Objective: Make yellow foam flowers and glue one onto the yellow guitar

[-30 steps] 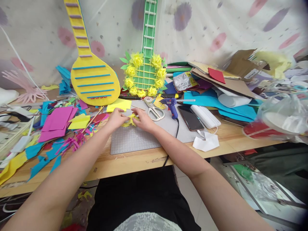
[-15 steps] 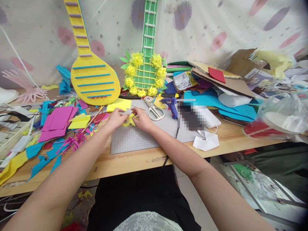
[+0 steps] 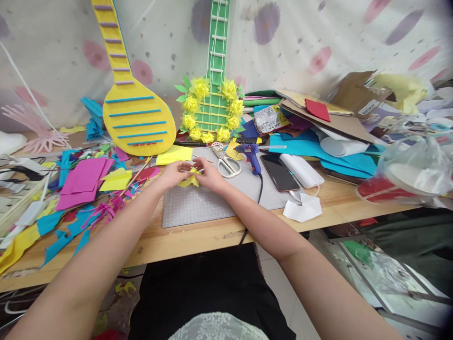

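Between my two hands is a yellow paper flower [image 3: 192, 178], resting over the grey cutting mat [image 3: 198, 205]. My left hand [image 3: 175, 174] has its fingers curled on the flower's left side. From the right, my right hand [image 3: 209, 175] pinches at the flower's edge with thumb and fingers. Just beyond lie a stack of yellow paper [image 3: 174, 155] and a pair of scissors [image 3: 228, 166]. A blue glue gun [image 3: 252, 157] rests right of the scissors. Behind stands a green paper guitar [image 3: 218, 107] ringed with yellow flowers.
A yellow guitar shape [image 3: 138, 120] leans on the left. Magenta sheets [image 3: 85, 183] and paper scraps cover the table's left side. To the right are a phone [image 3: 280, 173], a white power bank [image 3: 302, 171], blue sheets [image 3: 354, 163] and a bagged red cup [image 3: 385, 188].
My hands have closed in slightly around the yellow flower, and its petals stand up more at the centre. Other things on the table stay where they were.
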The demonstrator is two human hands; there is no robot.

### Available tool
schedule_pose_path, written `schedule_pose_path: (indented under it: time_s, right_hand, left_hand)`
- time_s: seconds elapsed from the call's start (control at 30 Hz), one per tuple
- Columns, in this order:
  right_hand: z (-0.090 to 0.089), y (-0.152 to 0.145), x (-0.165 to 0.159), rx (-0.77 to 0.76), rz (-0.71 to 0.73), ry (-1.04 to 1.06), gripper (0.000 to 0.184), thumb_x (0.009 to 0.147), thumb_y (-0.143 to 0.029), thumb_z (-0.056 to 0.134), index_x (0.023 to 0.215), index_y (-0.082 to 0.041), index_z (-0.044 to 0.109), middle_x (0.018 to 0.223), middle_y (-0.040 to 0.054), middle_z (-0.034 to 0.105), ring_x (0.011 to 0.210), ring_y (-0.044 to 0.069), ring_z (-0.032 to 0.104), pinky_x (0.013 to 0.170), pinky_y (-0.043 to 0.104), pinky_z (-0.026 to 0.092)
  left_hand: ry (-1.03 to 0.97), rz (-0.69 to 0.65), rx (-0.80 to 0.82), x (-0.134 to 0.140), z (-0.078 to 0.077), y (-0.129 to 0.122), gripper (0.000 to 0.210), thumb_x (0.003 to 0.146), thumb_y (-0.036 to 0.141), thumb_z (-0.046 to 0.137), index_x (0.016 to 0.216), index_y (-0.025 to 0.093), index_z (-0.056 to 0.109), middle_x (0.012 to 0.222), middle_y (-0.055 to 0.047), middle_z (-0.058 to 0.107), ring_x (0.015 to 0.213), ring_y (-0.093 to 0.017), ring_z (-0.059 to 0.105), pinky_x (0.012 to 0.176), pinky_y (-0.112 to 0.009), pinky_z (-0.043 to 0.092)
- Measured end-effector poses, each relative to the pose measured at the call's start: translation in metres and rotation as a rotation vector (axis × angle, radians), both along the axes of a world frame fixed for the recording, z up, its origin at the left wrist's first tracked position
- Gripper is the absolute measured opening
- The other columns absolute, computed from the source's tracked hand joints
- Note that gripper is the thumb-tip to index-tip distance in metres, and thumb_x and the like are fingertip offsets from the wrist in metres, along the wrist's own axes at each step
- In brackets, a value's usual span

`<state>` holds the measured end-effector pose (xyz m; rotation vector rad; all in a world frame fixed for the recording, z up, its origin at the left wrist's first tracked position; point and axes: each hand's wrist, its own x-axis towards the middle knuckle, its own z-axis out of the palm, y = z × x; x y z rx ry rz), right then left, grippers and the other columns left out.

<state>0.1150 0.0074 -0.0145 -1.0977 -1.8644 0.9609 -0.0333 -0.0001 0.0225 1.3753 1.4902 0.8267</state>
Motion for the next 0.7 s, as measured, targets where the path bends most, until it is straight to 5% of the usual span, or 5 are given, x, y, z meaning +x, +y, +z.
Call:
schedule_pose_path:
  time_s: [0.3,0.53,0.7]
  right_hand:
    - [-0.007,0.014,0.006,-0.154,0.014,0.219,0.041,0.067,-0.009,0.046,0.108,-0.019,0.045,0.103,0.0059,0.062,0.092,0.014,0.062,0.090,0.035,0.048]
    - [-0.006,0.013,0.005,-0.150,-0.017,0.214,0.040,0.068,-0.008,0.046,0.107,-0.019,0.045,0.102,0.0052,0.061,0.090,0.013,0.061,0.090,0.035,0.049]
    - [-0.002,0.009,0.006,-0.151,-0.051,0.165,0.039,0.071,-0.012,0.050,0.109,-0.017,0.047,0.105,0.0071,0.061,0.096,0.014,0.060,0.090,0.035,0.047]
  left_hand:
    - [0.188,-0.074,0.176,-0.006,-0.015,0.009,0.034,0.061,0.030,0.069,0.091,0.015,0.062,0.096,-0.008,0.067,0.081,-0.019,0.063,0.073,-0.032,0.050]
    - [0.592,-0.167,0.329,-0.003,-0.008,-0.006,0.034,0.078,0.030,0.055,0.111,0.022,0.056,0.104,-0.006,0.067,0.094,-0.019,0.062,0.081,-0.030,0.047]
    - [0.505,-0.117,0.295,-0.003,-0.009,-0.004,0.034,0.078,0.033,0.056,0.109,0.020,0.056,0.100,-0.006,0.067,0.086,-0.018,0.062,0.076,-0.030,0.047]
